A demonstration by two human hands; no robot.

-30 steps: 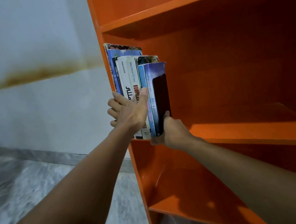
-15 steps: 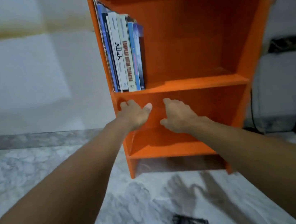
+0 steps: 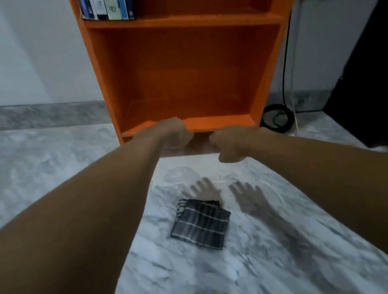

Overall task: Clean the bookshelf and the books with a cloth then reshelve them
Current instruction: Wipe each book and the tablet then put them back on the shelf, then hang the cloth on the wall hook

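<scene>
The folded cloth point(image 3: 200, 223) on the floor point(image 3: 44, 181) looks soft and light, best pinched at an edge; beyond, left hand point(image 3: 176, 133) and right hand point(image 3: 231, 145) hover loosely curled, empty, before the shelf point(image 3: 181, 20) and books point(image 3: 106, 1).

1. Marble-pattern floor point(image 3: 31, 173), grey-white veining, blurred toward the bottom.
2. Pale wall point(image 3: 15, 52) on the left, grey skirting point(image 3: 30, 114) along its base.
3. Black cable point(image 3: 284, 61) runs down the right wall into a coil point(image 3: 278, 118) on the floor.
4. Large dark object point(image 3: 375, 68) at far right, unidentifiable.
</scene>
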